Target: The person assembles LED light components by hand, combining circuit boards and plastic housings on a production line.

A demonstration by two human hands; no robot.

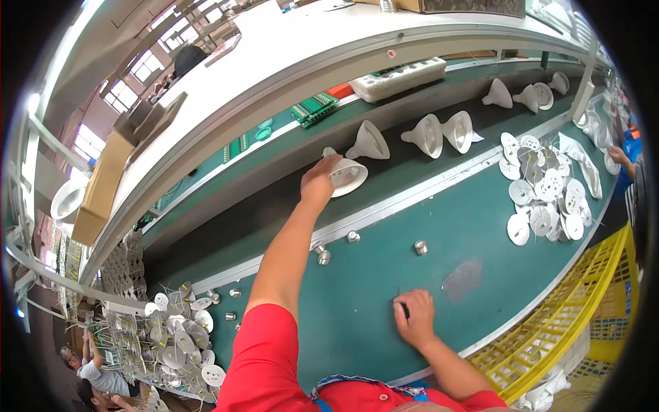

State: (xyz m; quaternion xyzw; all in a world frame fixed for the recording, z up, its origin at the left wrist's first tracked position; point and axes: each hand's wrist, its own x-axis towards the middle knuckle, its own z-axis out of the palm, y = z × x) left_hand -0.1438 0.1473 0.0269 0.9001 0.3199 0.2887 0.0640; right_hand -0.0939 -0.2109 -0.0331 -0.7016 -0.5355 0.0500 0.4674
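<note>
My left arm reaches out over the dark conveyor belt (226, 230). My left hand (318, 184) is closed on a white flared lamp housing (350, 180) lying on the belt, its fingers round the narrow end. On the green worktable (357, 295), my right hand (416, 317) rests with curled fingers. A small dark thing shows at its finger side, too little to name. Silvery metal lamp caps (421, 247) lie on the table between my arms, with another cap (353, 236) near the belt's edge rail.
More white lamp housings (427, 136) stand along the belt. Round white discs with wires (542, 185) pile up at right, and another disc pile (182, 333) at left. A yellow basket (549, 343) stands at lower right. Above runs a white shelf (309, 41). Other people work nearby.
</note>
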